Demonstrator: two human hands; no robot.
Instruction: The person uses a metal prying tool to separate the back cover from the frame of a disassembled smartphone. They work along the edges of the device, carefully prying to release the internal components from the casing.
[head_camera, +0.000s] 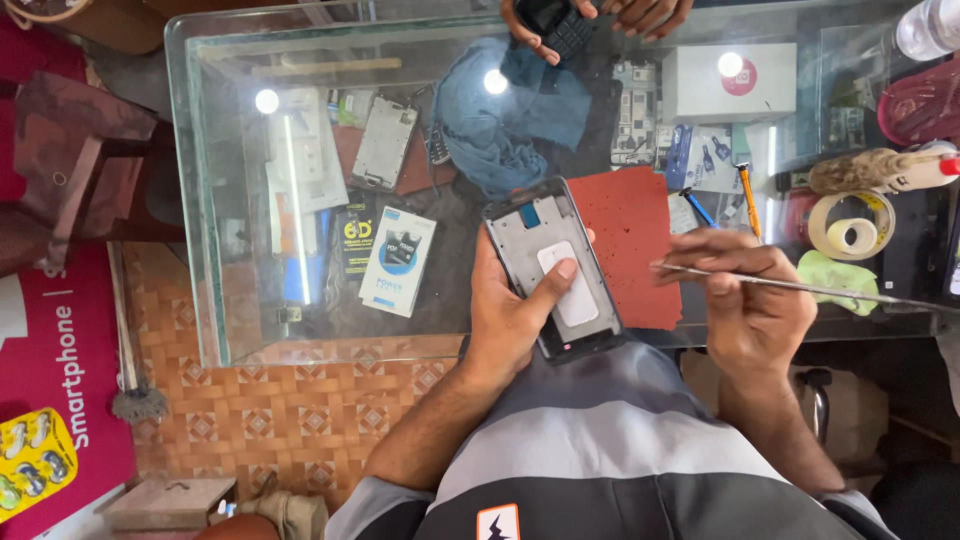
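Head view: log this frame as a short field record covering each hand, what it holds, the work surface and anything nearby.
left hand: left hand grips an opened phone frame, thumb pressed on its white pad
right hand: right hand pinches thin metal tweezers, tips pointing toward the frame
surface: glass counter with a red mat
nearby: blue cloth, white box, tape roll
other person: hands at the far edge holding a dark phone

A blue cloth (500, 125), a white box (730, 85) and a tape roll (850, 225) lay on the glass counter (230, 300).
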